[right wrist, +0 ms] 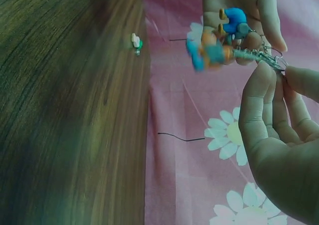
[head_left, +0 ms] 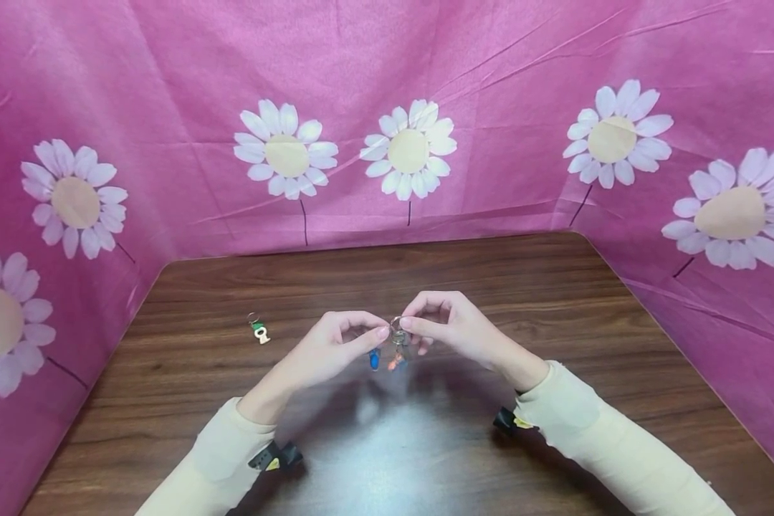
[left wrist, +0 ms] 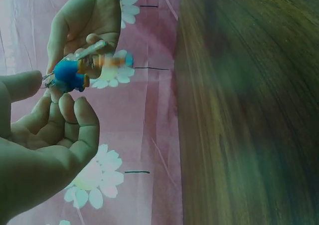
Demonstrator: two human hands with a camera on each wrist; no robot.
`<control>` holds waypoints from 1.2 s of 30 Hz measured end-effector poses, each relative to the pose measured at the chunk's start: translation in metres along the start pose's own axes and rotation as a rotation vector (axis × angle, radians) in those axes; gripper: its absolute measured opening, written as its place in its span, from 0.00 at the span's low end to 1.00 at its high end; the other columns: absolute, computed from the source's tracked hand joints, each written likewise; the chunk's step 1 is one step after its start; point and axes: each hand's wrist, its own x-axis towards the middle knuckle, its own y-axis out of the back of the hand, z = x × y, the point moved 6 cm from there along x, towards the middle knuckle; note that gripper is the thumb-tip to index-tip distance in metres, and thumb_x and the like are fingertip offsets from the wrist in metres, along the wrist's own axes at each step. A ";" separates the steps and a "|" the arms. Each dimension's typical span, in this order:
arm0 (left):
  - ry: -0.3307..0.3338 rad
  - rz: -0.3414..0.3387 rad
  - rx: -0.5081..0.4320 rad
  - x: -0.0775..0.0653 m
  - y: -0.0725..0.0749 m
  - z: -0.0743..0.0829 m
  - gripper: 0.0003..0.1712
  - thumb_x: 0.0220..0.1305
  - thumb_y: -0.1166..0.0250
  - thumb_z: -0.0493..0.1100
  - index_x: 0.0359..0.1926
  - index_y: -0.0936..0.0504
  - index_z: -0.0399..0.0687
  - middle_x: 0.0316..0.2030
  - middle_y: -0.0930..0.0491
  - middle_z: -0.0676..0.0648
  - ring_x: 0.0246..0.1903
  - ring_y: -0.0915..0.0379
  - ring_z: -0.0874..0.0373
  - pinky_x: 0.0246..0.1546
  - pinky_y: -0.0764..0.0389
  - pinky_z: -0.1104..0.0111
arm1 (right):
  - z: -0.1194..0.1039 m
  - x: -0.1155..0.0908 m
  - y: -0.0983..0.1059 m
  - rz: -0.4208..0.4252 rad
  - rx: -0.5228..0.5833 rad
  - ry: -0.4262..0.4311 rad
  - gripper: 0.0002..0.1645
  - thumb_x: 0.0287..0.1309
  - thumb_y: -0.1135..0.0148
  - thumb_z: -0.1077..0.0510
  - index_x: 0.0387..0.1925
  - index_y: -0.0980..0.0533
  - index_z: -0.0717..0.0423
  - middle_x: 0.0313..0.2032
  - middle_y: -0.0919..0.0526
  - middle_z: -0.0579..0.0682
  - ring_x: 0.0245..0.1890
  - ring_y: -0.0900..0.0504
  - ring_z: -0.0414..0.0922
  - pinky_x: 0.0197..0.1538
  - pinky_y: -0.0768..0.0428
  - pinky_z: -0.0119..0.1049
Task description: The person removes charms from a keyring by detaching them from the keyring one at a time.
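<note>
Both hands meet over the table. My left hand pinches a metal ring between thumb and fingertips, and a small blue figure keychain hangs beside those fingers. Opposite it, my right hand pinches a metal key ring with thumb and forefinger. From this ring dangles an orange-and-blue figure keychain, blurred in the right wrist view. Flat metal pieces and a short chain sit between ring and figure. The two keychains hang close together; the fingertips partly hide where their rings meet.
On the wooden table, left of the hands, lies another keychain with a green and white charm and a ring. A pink cloth with printed daisies stands around the table's back and sides.
</note>
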 end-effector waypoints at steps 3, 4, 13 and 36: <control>0.034 -0.011 0.025 -0.001 0.002 0.000 0.15 0.72 0.35 0.47 0.51 0.14 0.44 0.36 0.14 0.47 0.40 0.18 0.52 0.45 0.20 0.65 | 0.000 0.000 0.000 -0.006 0.001 -0.010 0.06 0.67 0.35 0.65 0.41 0.20 0.67 0.32 0.15 0.58 0.28 0.17 0.44 0.32 0.14 0.43; 0.048 -0.019 0.029 -0.001 0.003 -0.001 0.15 0.72 0.35 0.48 0.51 0.13 0.45 0.33 0.15 0.47 0.40 0.18 0.54 0.45 0.21 0.66 | 0.000 0.000 0.000 -0.008 0.002 -0.014 0.06 0.67 0.35 0.64 0.41 0.20 0.66 0.31 0.15 0.58 0.27 0.17 0.44 0.32 0.14 0.42; 0.125 -0.103 0.016 0.001 0.003 -0.007 0.12 0.71 0.34 0.51 0.45 0.11 0.50 0.30 0.17 0.52 0.34 0.24 0.59 0.39 0.23 0.66 | 0.002 0.000 -0.002 -0.014 -0.027 -0.044 0.06 0.66 0.34 0.63 0.41 0.19 0.64 0.32 0.16 0.63 0.26 0.17 0.47 0.32 0.14 0.44; -0.035 -0.025 0.231 -0.001 0.003 0.008 0.09 0.67 0.30 0.49 0.42 0.09 0.51 0.20 0.19 0.57 0.25 0.26 0.62 0.31 0.26 0.72 | 0.001 0.001 -0.004 0.015 -0.097 -0.015 0.06 0.64 0.32 0.64 0.42 0.17 0.61 0.33 0.14 0.60 0.22 0.20 0.45 0.28 0.17 0.41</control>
